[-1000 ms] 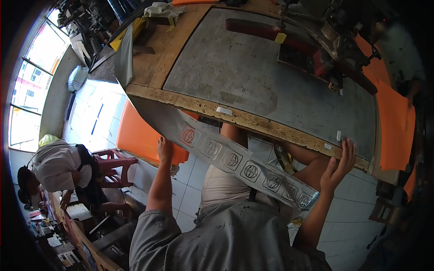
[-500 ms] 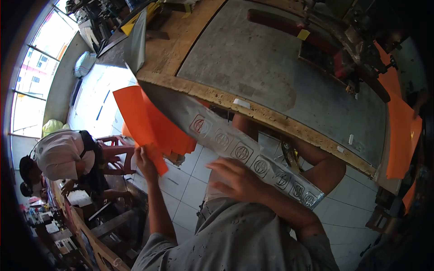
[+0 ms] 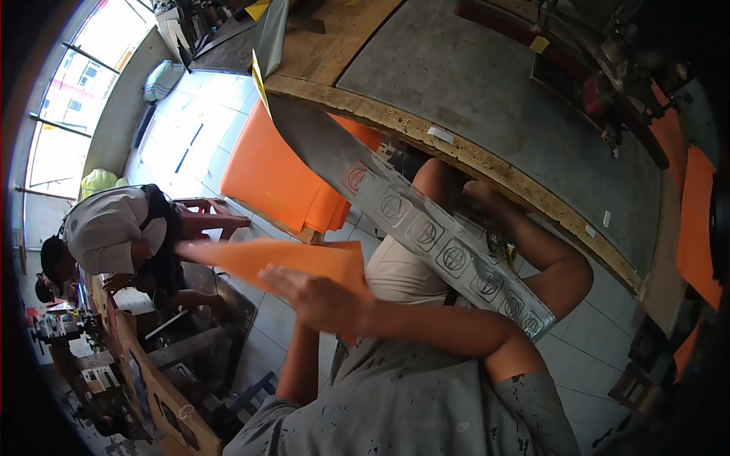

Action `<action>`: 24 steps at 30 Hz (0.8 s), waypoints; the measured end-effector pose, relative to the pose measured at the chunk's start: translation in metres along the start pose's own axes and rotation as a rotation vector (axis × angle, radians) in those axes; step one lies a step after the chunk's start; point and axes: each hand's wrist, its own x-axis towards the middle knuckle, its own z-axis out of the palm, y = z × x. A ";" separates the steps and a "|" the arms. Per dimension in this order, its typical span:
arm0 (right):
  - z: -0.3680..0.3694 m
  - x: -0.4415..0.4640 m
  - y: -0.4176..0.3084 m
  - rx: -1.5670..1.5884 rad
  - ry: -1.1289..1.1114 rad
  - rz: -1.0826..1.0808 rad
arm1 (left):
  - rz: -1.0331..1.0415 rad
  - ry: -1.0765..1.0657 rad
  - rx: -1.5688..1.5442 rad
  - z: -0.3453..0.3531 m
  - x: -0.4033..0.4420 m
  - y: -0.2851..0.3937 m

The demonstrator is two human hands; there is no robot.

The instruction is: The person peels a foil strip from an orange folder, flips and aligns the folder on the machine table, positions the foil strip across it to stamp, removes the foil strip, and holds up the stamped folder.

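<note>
An orange sheet (image 3: 319,262), smeared by motion at its left end, is lifted off the orange stack (image 3: 266,171). Across the sheet's lower part lies my right hand (image 3: 323,300), its slightly blurred fingers stretched out against the surface. My left forearm rises below it, but the sheet and my right hand hide my left hand. To the right, a long silvery strip (image 3: 391,205) with a row of round emblems in square frames slants from the table edge down over my lap; the leftmost emblem is red.
The worktable (image 3: 471,106) has a wooden edge with small white pieces and a dark red metal press frame (image 3: 563,53). More orange sheets (image 3: 696,228) hang at the right. A co-worker (image 3: 114,228) bends over a bench at the left, beside a red stool (image 3: 213,220).
The orange sheet has come away from the stack and swung down towards my body. My right hand has moved left onto it, and my left hand has gone out of sight. The view has shifted.
</note>
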 end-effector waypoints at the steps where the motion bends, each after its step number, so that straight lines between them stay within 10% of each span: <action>1: 0.000 -0.005 -0.013 -0.040 0.003 -0.109 | -0.015 -0.010 -0.046 0.000 0.000 0.012; 8: -0.005 -0.025 0.016 -0.452 -0.348 -0.403 | -0.020 0.000 -0.233 0.037 0.012 0.038; 24: -0.077 0.006 0.059 -0.404 0.262 -0.053 | -0.046 0.016 -0.399 0.088 0.045 0.032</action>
